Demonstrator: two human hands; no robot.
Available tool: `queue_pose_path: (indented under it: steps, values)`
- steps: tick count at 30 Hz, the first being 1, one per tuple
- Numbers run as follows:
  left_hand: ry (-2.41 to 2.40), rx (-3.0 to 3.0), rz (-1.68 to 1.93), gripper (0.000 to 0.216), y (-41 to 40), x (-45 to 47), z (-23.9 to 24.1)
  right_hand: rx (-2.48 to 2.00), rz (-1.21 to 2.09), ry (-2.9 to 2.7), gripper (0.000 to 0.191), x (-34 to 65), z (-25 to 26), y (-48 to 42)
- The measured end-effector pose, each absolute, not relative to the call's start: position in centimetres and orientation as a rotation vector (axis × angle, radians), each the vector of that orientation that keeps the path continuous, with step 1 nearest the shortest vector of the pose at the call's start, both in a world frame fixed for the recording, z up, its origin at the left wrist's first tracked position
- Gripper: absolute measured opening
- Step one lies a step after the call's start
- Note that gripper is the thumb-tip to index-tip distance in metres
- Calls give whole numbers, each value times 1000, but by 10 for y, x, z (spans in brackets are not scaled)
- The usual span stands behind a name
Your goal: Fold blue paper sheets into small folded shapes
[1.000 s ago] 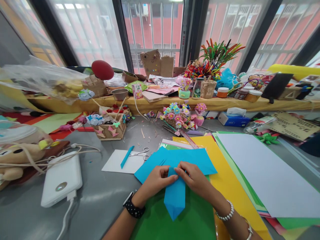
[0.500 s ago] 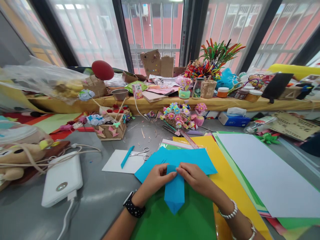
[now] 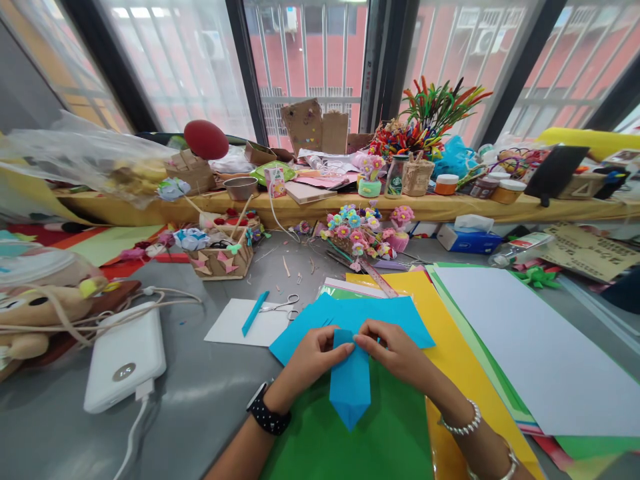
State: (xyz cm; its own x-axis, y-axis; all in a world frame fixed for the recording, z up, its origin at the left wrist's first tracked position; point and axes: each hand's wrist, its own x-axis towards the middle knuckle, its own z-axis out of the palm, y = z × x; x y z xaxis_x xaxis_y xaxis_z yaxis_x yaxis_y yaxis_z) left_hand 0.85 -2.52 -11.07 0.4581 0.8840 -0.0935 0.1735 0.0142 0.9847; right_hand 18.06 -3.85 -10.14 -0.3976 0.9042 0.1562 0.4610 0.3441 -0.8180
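Note:
A folded blue paper piece [image 3: 350, 388], long with a point toward me, rests over a green sheet [image 3: 350, 447]. My left hand [image 3: 310, 363], with a black watch on the wrist, pinches its top left edge. My right hand [image 3: 395, 353], with a bead bracelet, pinches the top right edge. The fingertips of both hands meet at the upper end of the piece. Behind my hands lies a larger blue sheet [image 3: 380, 317].
Yellow [image 3: 450, 347], green and white sheets [image 3: 525, 347] are stacked at right. Scissors [image 3: 283, 307] and a blue strip [image 3: 254, 312] lie on white paper at centre left. A white power bank [image 3: 125, 360] with cable sits at left. Paper flowers [image 3: 357, 233] and a craft basket [image 3: 223, 257] stand behind.
The folded blue piece has shifted slightly away from me and its tip sits higher. Both hands stay pinched at its top end, barely moving.

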Motion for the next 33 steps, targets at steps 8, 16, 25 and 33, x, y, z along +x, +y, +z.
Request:
queue_pose_path:
  steps: [8, 16, 25, 33]
  values:
    - [986, 1260, 785, 37, -26, 12, -109, -1139, 1045, -1816, 21, 179, -100, -39]
    - [976, 910, 906, 42, -20, 9, -113, -1167, 1192, -1283, 29, 180, -109, -34]
    - [944, 926, 918, 31, -21, 10, -115, -1113, 1342, -997, 31, 174, -107, -37]
    - [1016, 1055, 864, 31, -22, 12, -115, -1110, 1358, -1132, 32, 160, -113, -41]
